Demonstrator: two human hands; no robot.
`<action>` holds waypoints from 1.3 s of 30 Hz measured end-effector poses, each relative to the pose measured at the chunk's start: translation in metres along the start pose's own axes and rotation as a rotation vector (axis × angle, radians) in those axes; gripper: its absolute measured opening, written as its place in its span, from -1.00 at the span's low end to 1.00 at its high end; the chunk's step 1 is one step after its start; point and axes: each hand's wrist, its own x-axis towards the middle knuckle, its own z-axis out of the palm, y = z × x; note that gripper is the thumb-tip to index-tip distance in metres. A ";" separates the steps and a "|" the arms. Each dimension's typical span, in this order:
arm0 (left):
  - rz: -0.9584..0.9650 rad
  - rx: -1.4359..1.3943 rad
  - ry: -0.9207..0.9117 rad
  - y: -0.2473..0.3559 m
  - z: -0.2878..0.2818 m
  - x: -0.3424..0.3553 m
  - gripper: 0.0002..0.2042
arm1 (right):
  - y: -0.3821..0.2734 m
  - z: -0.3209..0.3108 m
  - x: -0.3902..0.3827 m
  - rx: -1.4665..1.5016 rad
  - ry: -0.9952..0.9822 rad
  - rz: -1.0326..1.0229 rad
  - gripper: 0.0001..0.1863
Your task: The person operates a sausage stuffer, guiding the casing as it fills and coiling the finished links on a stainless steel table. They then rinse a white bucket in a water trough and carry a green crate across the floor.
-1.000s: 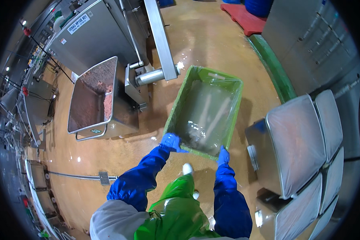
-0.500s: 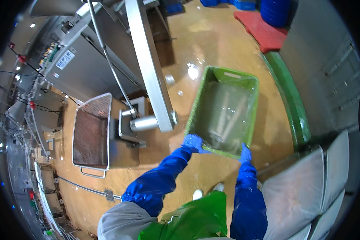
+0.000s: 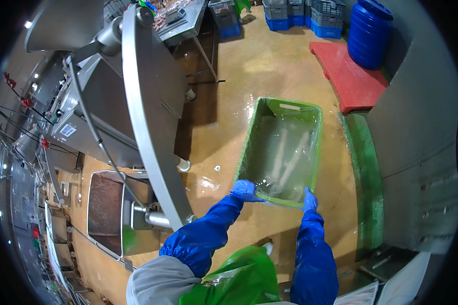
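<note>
A green plastic crate (image 3: 243, 153) is in front of me, with clear plastic film showing along its rim. Cloudy greyish liquid (image 3: 269, 152) fills much of it, and long pale streaks show there; whether they are objects or reflections I cannot tell. Gloved in blue, my left hand (image 3: 246, 190) grips the crate's near left corner. At the near right corner, my right hand (image 3: 310, 200) is closed on the rim, thumb uppermost. Fingers of both hands are partly hidden behind the crate's wall. Whether the crate's base touches the floor cannot be made out.
On my left stand a steel machine with a curved arm (image 3: 137, 101) and a steel tub (image 3: 105, 206). Rightward runs a green kerb (image 3: 365, 173) along a metal wall. A red pallet (image 3: 348, 76) bears a blue barrel (image 3: 369, 35). Stacked crates (image 3: 326, 20) and a steel table (image 3: 185, 23) are farther off.
I have moved forward over the wet floor with the crate, both hands still on it. The machine arm and tub have slid back on my left; the red pallet and barrel appear nearer.
</note>
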 end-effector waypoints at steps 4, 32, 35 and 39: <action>-0.016 -0.006 -0.021 -0.008 -0.043 0.094 -0.27 | -0.099 -0.004 0.047 -0.186 -0.002 0.015 -0.20; -0.060 -0.057 -0.022 -0.193 -0.397 0.825 -0.30 | -0.757 0.136 0.510 -0.321 0.081 -0.140 -0.27; -0.074 -0.020 -0.102 -0.218 -0.435 0.887 -0.30 | -0.819 0.166 0.555 -0.366 0.066 -0.119 -0.28; -0.088 -0.090 -0.078 -0.250 -0.471 0.998 -0.32 | -0.901 0.192 0.634 -0.403 0.127 -0.095 -0.30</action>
